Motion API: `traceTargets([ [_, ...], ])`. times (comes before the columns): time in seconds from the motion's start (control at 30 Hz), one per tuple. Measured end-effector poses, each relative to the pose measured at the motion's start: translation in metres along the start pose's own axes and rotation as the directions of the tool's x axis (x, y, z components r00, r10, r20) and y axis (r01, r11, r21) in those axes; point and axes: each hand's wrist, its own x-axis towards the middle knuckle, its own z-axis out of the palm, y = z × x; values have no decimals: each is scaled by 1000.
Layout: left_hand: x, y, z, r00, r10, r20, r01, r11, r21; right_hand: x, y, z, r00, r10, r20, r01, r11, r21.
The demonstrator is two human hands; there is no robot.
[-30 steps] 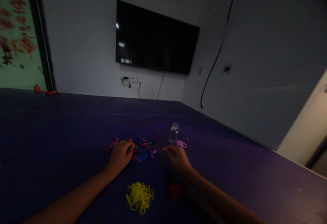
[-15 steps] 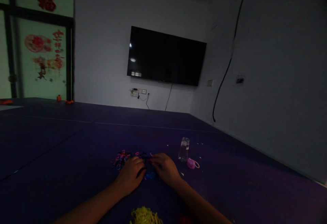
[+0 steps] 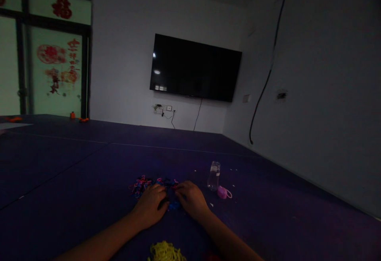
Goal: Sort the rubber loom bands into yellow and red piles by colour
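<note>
Small pink, blue and dark loops (image 3: 139, 185) lie in a loose pile on the purple table; they look like little bands, but the dim light hides detail. My left hand (image 3: 151, 205) rests at the pile's right side, fingers curled down among the pieces, thumb a little apart. Facing it, my right hand (image 3: 192, 199) has its fingers bent together at the pile's right end, beside a pink bit. What either hand grips is hidden. Between the thumbs lie blue pieces (image 3: 174, 205). Nearer to me is a heap of yellow bands (image 3: 166, 252).
Right of my right hand stands a clear bottle (image 3: 213, 176), with a pink cap with a loop (image 3: 222, 192) beside it. White scraps dot the purple table (image 3: 89, 165). Orange objects (image 3: 83, 120) sit at the far left edge. A television (image 3: 195, 68) hangs on the wall.
Both hands stay at the pile, with only slight finger movement. The whole view has shifted a little; the bottle and cap keep their places.
</note>
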Motion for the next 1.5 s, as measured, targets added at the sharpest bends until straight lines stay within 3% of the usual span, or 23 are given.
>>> traceTargets([
  [0.23, -2, 10, -10, 999, -41, 10, 41, 999, 1, 0, -2, -1, 1000, -16, 11, 16, 1000, -3],
  [0.53, 1, -2, 0, 998, -51, -44, 52, 999, 15, 0, -3, -2, 1000, -11, 21, 11, 1000, 8],
  [0.7, 1, -3, 1, 998, -4, -66, 4, 1000, -1, 0, -4, -4, 999, -34, -12, 34, 999, 33],
  [0.9, 0, 0, -1, 993, 34, -109, -35, 999, -11, -1, -3, -3, 996, -82, 27, 82, 997, 2],
  [1.17, 2, -3, -1, 984, -67, -164, 63, 998, -31, 0, 0, 0, 996, -64, 59, 67, 997, -49],
  [1.5, 2, -1, -5, 991, -56, -119, 52, 998, -42, -1, -7, -6, 991, -110, 69, 112, 993, -25],
])
